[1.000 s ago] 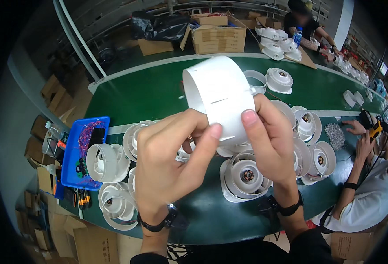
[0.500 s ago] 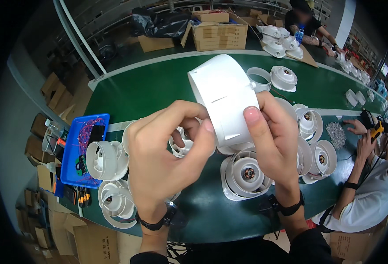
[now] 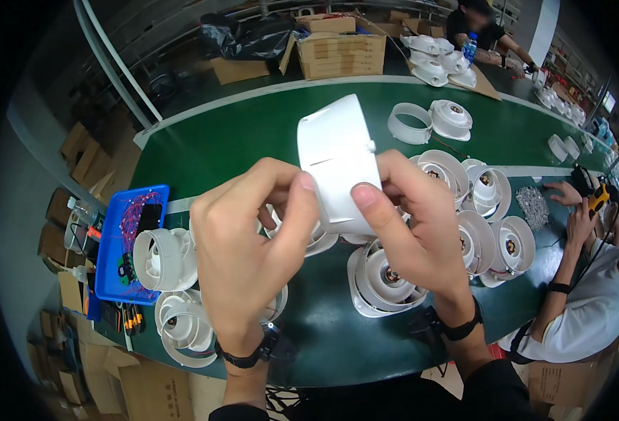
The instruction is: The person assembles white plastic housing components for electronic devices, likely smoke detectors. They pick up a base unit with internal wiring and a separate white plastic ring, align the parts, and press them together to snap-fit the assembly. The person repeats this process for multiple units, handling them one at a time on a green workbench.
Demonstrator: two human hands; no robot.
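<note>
One white plastic ring (image 3: 339,165), unmounted, is pinched between thumb and fingers of your right hand (image 3: 422,235), your left hand (image 3: 249,242) curled at its edge, grip unclear, while below the fingers a fan housing (image 3: 379,289) already carries its motor (image 3: 391,275).

An open cardboard carton (image 3: 342,57) sits at twelve o'clock, a black plastic bag (image 3: 242,41) at eleven. Between one and two, a blue bottle (image 3: 469,49) stands near a co-worker in black (image 3: 459,29). At three lies a heap of small silvery parts (image 3: 532,210); at four, a co-worker in white (image 3: 576,319) holds a yellow-and-black handheld tool (image 3: 597,201). A blue tray (image 3: 108,265) at nine holds tangled wires (image 3: 135,210).
</note>
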